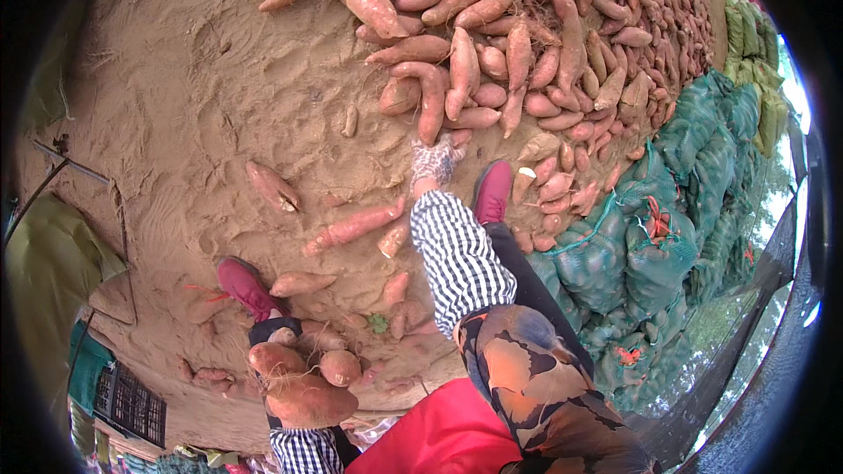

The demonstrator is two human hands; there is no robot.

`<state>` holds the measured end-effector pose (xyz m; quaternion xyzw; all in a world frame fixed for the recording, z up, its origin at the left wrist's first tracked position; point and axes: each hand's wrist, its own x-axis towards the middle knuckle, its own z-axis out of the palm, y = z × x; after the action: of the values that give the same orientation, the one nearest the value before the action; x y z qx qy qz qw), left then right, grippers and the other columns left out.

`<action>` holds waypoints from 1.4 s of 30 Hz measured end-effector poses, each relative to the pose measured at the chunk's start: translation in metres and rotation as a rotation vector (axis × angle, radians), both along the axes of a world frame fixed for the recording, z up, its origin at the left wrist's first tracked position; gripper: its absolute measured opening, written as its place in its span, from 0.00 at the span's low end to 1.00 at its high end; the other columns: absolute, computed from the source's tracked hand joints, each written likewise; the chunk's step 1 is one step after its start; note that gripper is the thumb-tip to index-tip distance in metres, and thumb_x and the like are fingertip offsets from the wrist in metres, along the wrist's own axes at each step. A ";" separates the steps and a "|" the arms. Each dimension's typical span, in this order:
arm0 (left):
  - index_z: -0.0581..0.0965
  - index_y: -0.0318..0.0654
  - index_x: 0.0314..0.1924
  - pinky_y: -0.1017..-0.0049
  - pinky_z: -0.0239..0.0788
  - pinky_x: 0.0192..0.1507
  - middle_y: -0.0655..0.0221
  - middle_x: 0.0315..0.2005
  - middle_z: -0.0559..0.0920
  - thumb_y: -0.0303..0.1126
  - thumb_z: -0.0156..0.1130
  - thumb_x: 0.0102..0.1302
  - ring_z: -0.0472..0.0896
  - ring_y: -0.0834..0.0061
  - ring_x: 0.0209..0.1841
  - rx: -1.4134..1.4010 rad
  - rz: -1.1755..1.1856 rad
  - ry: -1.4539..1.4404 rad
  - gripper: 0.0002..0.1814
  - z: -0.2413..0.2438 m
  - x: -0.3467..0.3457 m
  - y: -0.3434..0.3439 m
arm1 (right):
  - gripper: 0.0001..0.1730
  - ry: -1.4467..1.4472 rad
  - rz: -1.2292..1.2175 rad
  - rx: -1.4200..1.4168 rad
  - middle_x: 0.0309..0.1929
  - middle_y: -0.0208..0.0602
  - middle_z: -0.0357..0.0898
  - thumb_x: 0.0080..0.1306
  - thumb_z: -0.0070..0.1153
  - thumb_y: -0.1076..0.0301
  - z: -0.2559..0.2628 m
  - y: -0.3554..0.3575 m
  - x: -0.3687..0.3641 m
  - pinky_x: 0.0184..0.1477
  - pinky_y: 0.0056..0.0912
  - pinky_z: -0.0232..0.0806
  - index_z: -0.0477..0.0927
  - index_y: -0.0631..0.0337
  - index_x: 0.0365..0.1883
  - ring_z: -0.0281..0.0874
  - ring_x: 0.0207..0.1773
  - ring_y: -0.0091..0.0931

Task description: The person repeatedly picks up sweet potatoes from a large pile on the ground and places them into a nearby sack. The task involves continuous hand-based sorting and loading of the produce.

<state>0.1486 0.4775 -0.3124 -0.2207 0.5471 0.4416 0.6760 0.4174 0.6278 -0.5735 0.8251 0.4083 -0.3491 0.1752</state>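
Note:
My right hand (435, 159), in a patterned glove with a checkered sleeve, reaches to the near edge of a large pile of sweet potatoes (464, 66). Its fingers are at the lower end of a curved sweet potato (431, 105); whether they grip it is unclear. My left hand is hidden; only its checkered sleeve shows at the bottom. Just above that sleeve, several large sweet potatoes (309, 401) are bunched together by my left leg. Between my feet lie a long sweet potato (355, 227) and a broken piece (393, 240).
My maroon shoes (492, 191) stand on sandy ground (283, 92). Filled green mesh sacks (593, 263) are stacked at the right, yellow-green sacks (751, 33) beyond them. A metal rod frame (125, 224), an olive cover (53, 257) and a black plastic crate (130, 401) are at the left.

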 end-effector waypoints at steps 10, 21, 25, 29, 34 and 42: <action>0.69 0.42 0.60 0.66 0.69 0.56 0.65 0.53 0.76 0.60 0.61 0.61 0.75 0.65 0.55 0.048 0.073 0.012 0.37 -0.005 0.000 0.012 | 0.33 0.608 -0.570 0.221 0.51 0.46 0.76 0.61 0.59 0.47 0.049 -0.020 0.020 0.57 0.38 0.66 0.73 0.64 0.56 0.73 0.55 0.37; 0.72 0.42 0.57 0.69 0.71 0.53 0.67 0.50 0.77 0.60 0.62 0.61 0.76 0.67 0.52 0.133 0.112 0.022 0.34 0.022 -0.003 0.021 | 0.41 1.137 -0.859 -0.135 0.49 0.39 0.78 0.53 0.65 0.36 0.280 -0.021 -0.021 0.58 0.38 0.69 0.75 0.63 0.51 0.77 0.52 0.34; 0.73 0.42 0.56 0.70 0.71 0.52 0.67 0.49 0.78 0.60 0.62 0.61 0.77 0.68 0.51 0.157 0.210 0.009 0.34 0.043 -0.017 0.012 | 0.33 1.215 -0.652 -0.302 0.46 0.38 0.79 0.58 0.62 0.41 0.338 -0.008 -0.071 0.54 0.39 0.70 0.79 0.64 0.45 0.78 0.49 0.32; 0.74 0.42 0.55 0.70 0.72 0.51 0.68 0.48 0.78 0.60 0.62 0.61 0.77 0.69 0.50 0.194 0.347 0.051 0.33 0.095 -0.046 -0.012 | 0.33 1.273 -0.167 -0.318 0.44 0.34 0.78 0.60 0.60 0.45 0.382 -0.006 -0.159 0.52 0.33 0.69 0.76 0.65 0.52 0.76 0.48 0.25; 0.75 0.42 0.53 0.72 0.72 0.50 0.68 0.47 0.79 0.60 0.62 0.61 0.78 0.70 0.49 0.889 1.117 -1.047 0.32 0.159 -0.142 -0.037 | 0.35 1.338 0.204 -0.413 0.48 0.35 0.78 0.61 0.59 0.48 0.481 0.019 -0.288 0.50 0.33 0.69 0.72 0.66 0.58 0.74 0.49 0.26; 0.66 0.43 0.63 0.71 0.66 0.61 0.65 0.60 0.71 0.51 0.57 0.69 0.70 0.67 0.62 -0.517 -2.084 -4.099 0.29 0.414 -0.423 -0.052 | 0.31 1.765 0.320 -0.366 0.46 0.32 0.77 0.67 0.57 0.47 0.668 -0.035 -0.609 0.50 0.30 0.68 0.71 0.65 0.56 0.73 0.46 0.22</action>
<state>-0.2746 0.4257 0.1011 0.0129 0.7015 0.7120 -0.0278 -0.1917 0.5932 0.0947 0.1515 0.4418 -0.8838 -0.0264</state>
